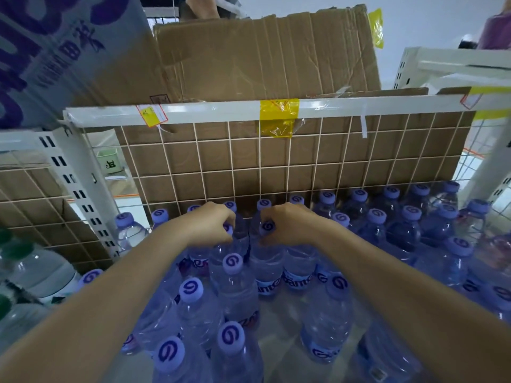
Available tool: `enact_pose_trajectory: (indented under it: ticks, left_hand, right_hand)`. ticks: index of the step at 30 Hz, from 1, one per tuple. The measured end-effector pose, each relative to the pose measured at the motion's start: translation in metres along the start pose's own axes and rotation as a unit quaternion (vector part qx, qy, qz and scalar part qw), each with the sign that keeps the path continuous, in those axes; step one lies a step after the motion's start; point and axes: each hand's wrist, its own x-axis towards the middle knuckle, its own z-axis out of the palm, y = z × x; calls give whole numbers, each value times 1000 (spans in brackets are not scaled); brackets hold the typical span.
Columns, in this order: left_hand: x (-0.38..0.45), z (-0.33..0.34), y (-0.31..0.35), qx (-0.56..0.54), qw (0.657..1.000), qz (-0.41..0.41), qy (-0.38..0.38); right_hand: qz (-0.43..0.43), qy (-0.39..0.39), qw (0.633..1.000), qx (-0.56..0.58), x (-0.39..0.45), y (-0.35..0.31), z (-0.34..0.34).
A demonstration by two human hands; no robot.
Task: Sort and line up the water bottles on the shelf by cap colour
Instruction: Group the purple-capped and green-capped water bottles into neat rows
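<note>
**Two purple-capped bottles gripped**

Two bottle necks are gripped near the wire grid (249, 161): one bottle (231, 239) by the left hand (213, 223), another bottle (265, 244) by the right hand (287, 225). Roughly thirty purple-capped bottles (235, 286) are packed on the shelf; three green-capped bottles (33, 266) are seen at left.

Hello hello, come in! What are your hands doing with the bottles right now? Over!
Left hand grips one purple-capped bottle's neck. Right hand grips the next bottle. Green-capped bottles far left. Nothing blocking.
</note>
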Motion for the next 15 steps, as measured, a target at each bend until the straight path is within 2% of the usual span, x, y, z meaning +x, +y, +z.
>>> enact_pose_trajectory:
  ticks: [8,10,12,14,15]
  left_hand:
    - [4,10,-6,-11,996,-76,48]
    - [2,10,-6,-26,995,-87,47]
    - [1,10,-7,-39,995,-85,41]
    - [0,10,-6,-33,996,-80,34]
    - [-2,10,-6,-17,997,-77,29]
  right_hand:
    - [-12,-23,999,31,1,2,0]
    - [-23,-12,999,-25,3,0,0]
    - [-64,34,995,-69,5,-7,-3]
    - [-125,70,990,5,3,-22,-7]
    - [-148,60,986,58,1,-32,-9]
